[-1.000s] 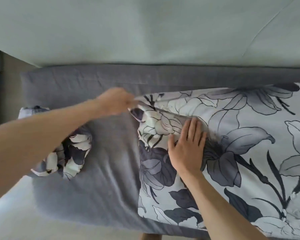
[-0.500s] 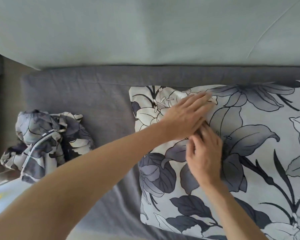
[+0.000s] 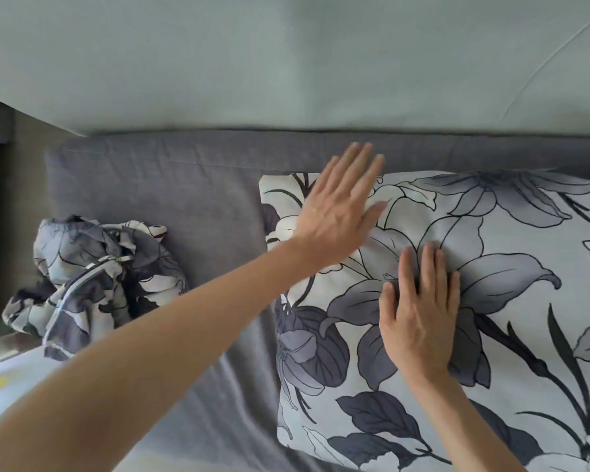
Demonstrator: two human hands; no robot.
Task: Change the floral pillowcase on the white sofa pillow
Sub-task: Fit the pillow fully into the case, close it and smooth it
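On the floral pillow [image 3: 491, 301], left hand [image 3: 338, 219] has flattened, fingers spread.

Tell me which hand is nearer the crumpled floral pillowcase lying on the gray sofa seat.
Left. The left hand lies flat on the pillow's upper left corner, the side facing the crumpled pillowcase. The right hand presses the pillow farther right, away from it.

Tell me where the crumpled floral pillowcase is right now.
In the head view the crumpled floral pillowcase lies at the left end of the grey sofa seat, apart from the covered pillow on its right.
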